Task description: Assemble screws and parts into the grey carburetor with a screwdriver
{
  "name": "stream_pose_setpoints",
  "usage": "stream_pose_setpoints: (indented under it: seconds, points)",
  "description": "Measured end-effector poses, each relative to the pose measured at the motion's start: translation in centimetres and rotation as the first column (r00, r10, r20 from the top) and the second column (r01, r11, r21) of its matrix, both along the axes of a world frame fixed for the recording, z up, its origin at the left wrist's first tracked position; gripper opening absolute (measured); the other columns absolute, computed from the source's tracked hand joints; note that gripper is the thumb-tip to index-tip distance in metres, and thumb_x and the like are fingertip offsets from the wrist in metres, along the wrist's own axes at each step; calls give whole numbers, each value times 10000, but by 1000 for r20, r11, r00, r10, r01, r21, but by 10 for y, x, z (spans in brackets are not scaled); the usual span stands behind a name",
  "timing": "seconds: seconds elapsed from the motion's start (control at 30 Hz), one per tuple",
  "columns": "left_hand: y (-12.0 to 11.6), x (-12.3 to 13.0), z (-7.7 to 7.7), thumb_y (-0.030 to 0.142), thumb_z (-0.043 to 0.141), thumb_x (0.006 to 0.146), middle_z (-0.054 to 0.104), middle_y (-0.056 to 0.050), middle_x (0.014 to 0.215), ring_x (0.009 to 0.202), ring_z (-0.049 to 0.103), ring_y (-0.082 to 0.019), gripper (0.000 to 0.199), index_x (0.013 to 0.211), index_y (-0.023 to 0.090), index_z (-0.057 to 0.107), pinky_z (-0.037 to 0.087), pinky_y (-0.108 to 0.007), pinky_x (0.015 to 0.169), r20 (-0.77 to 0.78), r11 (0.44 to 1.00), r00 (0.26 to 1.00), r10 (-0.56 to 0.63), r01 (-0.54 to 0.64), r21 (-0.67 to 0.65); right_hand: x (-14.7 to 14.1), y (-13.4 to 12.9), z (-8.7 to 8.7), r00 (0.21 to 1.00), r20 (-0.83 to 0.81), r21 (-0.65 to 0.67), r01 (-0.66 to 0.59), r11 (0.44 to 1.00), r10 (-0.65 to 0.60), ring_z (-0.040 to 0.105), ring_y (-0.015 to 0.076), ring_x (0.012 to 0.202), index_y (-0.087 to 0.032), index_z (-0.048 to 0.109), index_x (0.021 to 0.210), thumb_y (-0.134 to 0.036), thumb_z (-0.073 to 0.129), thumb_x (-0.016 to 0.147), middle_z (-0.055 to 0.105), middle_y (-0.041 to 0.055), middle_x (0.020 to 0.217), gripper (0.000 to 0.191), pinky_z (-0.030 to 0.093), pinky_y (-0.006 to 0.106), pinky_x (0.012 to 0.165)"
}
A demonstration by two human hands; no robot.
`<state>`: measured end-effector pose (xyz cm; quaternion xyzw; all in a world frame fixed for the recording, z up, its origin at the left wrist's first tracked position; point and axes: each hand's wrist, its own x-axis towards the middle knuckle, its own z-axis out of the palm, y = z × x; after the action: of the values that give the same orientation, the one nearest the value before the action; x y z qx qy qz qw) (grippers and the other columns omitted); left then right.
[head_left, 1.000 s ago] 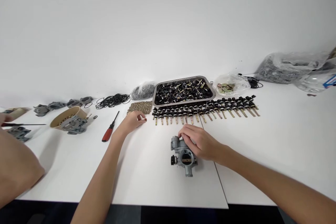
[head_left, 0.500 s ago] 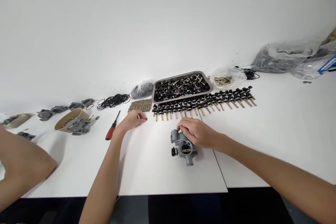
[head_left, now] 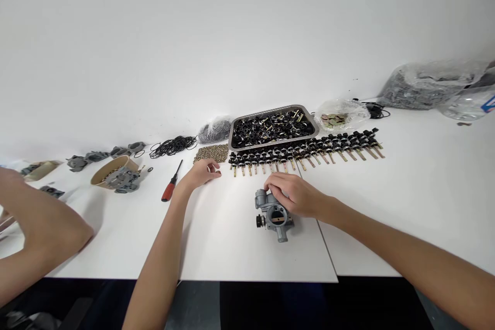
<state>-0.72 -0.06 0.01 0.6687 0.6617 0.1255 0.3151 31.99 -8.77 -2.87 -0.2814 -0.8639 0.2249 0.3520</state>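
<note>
My right hand (head_left: 292, 193) is closed over the top right of a grey metal carburetor (head_left: 284, 232), which rests on the white table with its round bore facing me. A black knob sticks out of the carburetor's left side. Just in front of a pile of small brass screws (head_left: 212, 152), my left hand (head_left: 201, 172) has its thumb and forefinger curled together. A tiny brass screw (head_left: 218, 172) shows at those fingertips, its shape hard to make out. Left of that hand lies a red-handled screwdriver (head_left: 168, 191).
Behind the hands stand a metal tray (head_left: 317, 129) of black parts and a row of black-capped pieces (head_left: 328, 148). Black rubber rings (head_left: 174, 146), plastic bags (head_left: 342, 113) and a round tub (head_left: 98, 175) line the wall side. Another person's arm (head_left: 58, 221) rests at left.
The whole view has shifted slightly, so things appear further right. Both hands keep nearly the same places, and the left fingertips have moved a little at the tiny screw.
</note>
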Motion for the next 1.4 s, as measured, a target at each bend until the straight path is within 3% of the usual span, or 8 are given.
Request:
stream_pose_setpoints:
  seconds: [0.2,0.37,0.5,0.87,1.0,1.13,1.27,1.4]
  points:
    - [0,4,1,406,790,632,575,5,606,484,458,-54,319,701,141,625,361,-220,482,8,1000,1000,21,-21,11,0,0,0,1000,-1,7,-3,1000,3,605,186,808,-159,593,941,-135,371,1005,662,79,902,233,483,338,729]
    - [-2,1,2,387,807,626,593,29,675,453,449,-48,372,873,170,634,358,-230,464,-6,998,999,50,-50,26,1,0,-1,1000,9,7,-5,1000,5,601,186,795,-149,599,962,-144,365,1012,656,83,898,239,476,335,707]
    - [-2,-2,4,362,774,659,570,30,624,416,413,-49,286,799,164,623,327,-246,447,-54,998,996,70,-70,1,0,0,-1,1000,9,12,-11,1000,11,589,183,778,-147,599,943,-139,368,1006,651,79,872,239,456,330,690]
    - [-1,-3,2,402,853,559,676,-23,760,644,566,-76,414,720,159,560,429,-202,561,120,999,992,-42,45,-28,0,1,-1,1000,-3,14,-16,1000,16,592,186,796,-149,604,934,-136,376,990,665,83,883,235,455,334,717]
    - [-11,20,16,459,845,614,630,-5,644,545,547,-81,415,758,149,610,422,-220,511,200,997,977,-77,75,15,-2,2,5,995,-90,-123,21,992,-32,577,156,741,-156,632,911,-173,389,1001,660,54,834,260,438,304,684]
    - [-31,64,24,435,834,681,627,-9,565,488,523,-78,366,855,131,729,437,-235,504,382,971,910,-159,74,226,-3,5,15,958,-227,-360,85,929,-176,588,134,717,-169,671,938,-287,501,998,673,23,811,216,433,266,642]
    - [-52,102,17,392,777,760,741,-53,792,600,615,-99,259,899,173,785,519,-264,586,509,930,819,-264,76,360,-5,8,19,919,-308,-450,85,889,-245,657,148,867,-178,686,1035,-306,639,933,729,37,965,170,495,280,762]
    - [-64,118,7,345,812,728,743,-38,790,740,659,-121,177,822,198,786,565,-273,724,455,899,848,-273,56,434,-9,7,15,900,-385,-457,5,890,-203,684,156,849,-173,697,1000,-350,710,889,740,42,960,209,534,308,782]
